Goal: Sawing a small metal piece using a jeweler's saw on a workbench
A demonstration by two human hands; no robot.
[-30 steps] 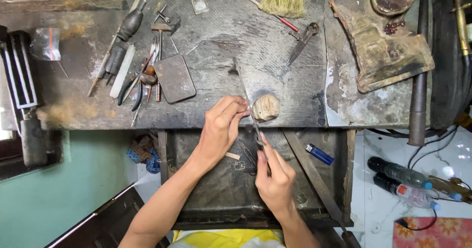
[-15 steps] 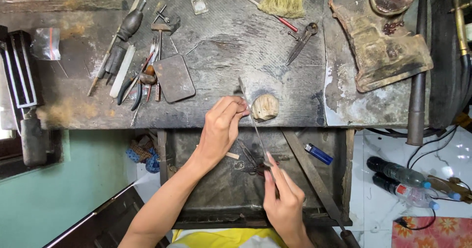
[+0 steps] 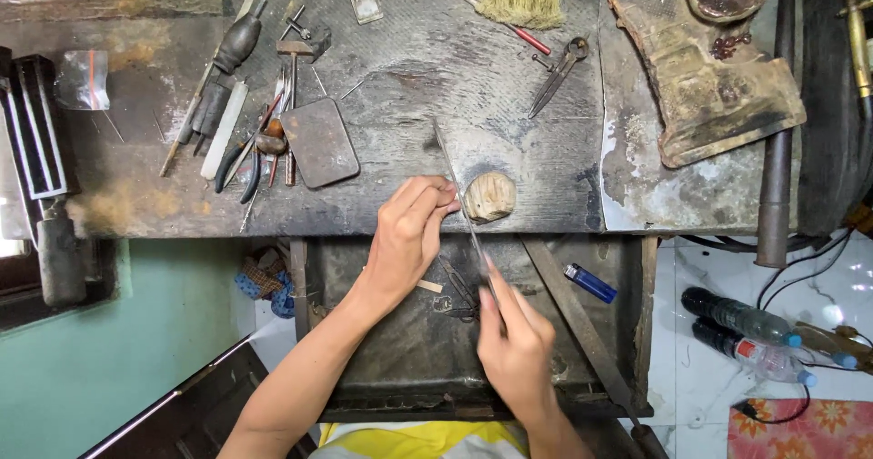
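Filing is the step in hand. The right hand point(image 3: 516, 350) grips the near end of a slim needle file point(image 3: 459, 200), fingers closed around it, the blade slanting far-left across the bench point(image 3: 409, 86) edge. The left hand point(image 3: 405, 241) pinches a tiny workpiece, too small to identify, against the wooden bench pin point(image 3: 489, 195). The next stroke needs steady pressure and a firm pinch.
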